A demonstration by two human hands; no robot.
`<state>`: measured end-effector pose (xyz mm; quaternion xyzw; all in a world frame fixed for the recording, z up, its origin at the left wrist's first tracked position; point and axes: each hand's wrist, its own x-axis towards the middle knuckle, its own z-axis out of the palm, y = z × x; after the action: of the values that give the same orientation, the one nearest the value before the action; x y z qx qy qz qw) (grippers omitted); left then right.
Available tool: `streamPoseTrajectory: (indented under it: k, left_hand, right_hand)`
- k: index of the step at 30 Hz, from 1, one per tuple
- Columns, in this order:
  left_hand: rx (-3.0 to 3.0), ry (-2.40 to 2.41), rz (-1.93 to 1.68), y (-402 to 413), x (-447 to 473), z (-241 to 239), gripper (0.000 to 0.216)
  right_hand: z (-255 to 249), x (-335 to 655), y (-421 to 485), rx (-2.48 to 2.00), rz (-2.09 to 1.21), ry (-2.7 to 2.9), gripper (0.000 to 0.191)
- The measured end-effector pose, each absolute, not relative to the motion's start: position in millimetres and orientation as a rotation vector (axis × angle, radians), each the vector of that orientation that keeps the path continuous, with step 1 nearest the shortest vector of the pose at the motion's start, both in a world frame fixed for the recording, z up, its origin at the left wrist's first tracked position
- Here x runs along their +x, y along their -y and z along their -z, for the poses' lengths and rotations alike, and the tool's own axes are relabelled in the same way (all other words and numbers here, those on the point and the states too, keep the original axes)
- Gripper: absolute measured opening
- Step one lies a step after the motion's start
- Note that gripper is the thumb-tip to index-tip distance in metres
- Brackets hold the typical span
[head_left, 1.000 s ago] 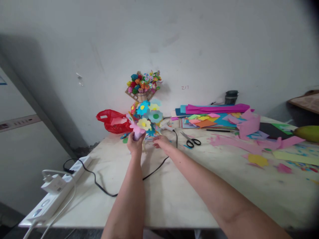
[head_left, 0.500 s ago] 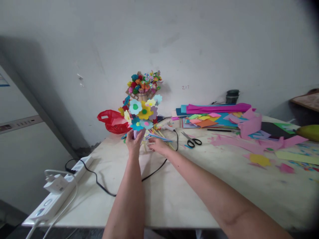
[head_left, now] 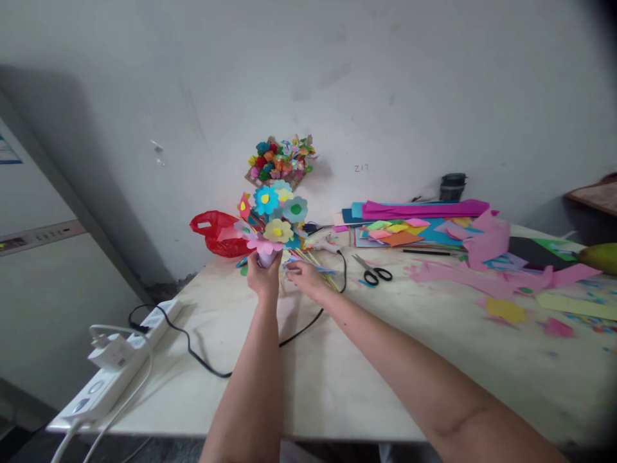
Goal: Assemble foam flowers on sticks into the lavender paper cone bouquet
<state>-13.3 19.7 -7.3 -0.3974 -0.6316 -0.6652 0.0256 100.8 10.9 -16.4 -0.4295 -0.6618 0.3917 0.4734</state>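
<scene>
One hand (head_left: 263, 278), the left, clasps the lavender flower holder (head_left: 267, 260); right hand (head_left: 305, 279) half-open.

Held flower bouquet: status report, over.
Left grip around lilac holder. Right grip alongside, contents unclear. Flower bouquet blooms-up. Possible snag: black cord nearby.

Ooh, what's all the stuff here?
Bouquet: one, multicoloured, centre
Flower display: one, multicoloured, behind
Bag: one, red, behind left
Cabinet: one, grey, left
Power strip: one, white, left
Charger: one, white, left
Cords: several, black and white, left, centre
Sticks: several, pale, centre
Scissors: one, black-handled, right
Sheets: several, multicoloured, right
Scraps: many, multicoloured, right
Container: one, dark, right
Unclear object: one, yellowish, far right
Table: one, white, below
Left grip: one, bare, around bouquet
Right grip: one, bare, near sticks
</scene>
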Motion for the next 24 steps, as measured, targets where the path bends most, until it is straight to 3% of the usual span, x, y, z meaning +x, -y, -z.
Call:
streamPoseTrajectory:
  k: [8,13,18,24]
  left_hand:
    - [-1.086,1.979,2.065,-16,-10,6,0.056]
    - [-1.184,1.901,2.103,-18,-12,3,0.048]
    - [-1.413,1.661,2.530,-20,-16,3,0.039]
    - [-1.771,1.556,3.081,-17,-24,4,0.050]
  right_hand:
    - [12,98,-5,-1.042,-0.868,1.653,0.015]
    - [12,99,-5,-1.098,-0.869,1.671,0.019]
    - [13,97,-5,-1.121,-0.832,1.723,0.032]
    - [15,99,-6,-1.107,-0.778,1.814,0.033]
